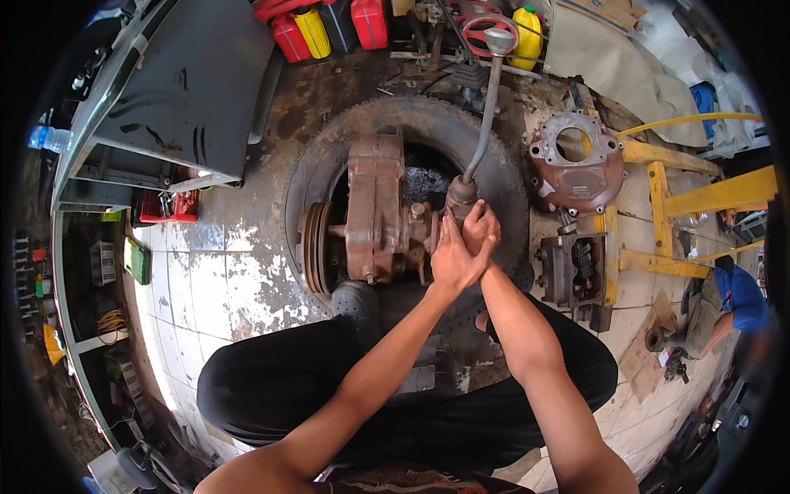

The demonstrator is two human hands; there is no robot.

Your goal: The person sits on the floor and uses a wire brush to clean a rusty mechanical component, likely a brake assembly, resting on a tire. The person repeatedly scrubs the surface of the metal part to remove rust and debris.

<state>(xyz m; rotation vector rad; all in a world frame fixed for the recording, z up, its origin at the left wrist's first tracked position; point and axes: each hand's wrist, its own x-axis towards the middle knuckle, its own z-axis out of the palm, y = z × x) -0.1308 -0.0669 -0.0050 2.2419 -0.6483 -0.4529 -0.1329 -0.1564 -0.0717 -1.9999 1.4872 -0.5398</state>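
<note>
The workshop floor [197,300] is tiled, worn and stained. A grey metal cabinet [185,90] stands at the left; red and yellow jerry cans [313,33] stand at the far side. A rusty gearbox [374,210] rests on a tire [428,119] at the centre, in front of the seated person. A grooved pulley [316,247] is at its left end; a gear lever [490,115] rises at its right end, bent, with a knob at the far tip.

Both hands are together at the near side of the lever base, wrists crossing. The left hand [457,257] has its fingers extended and clenches nothing. The right hand [481,226] is partly curled; whether it grips anything cannot be told.

To the right, a bell housing [588,179] lies beyond an open casing [564,276] with exposed gears, both beside a yellow metal frame [661,210]. A co-worker's blue sleeve [743,296] shows at far right.
</note>
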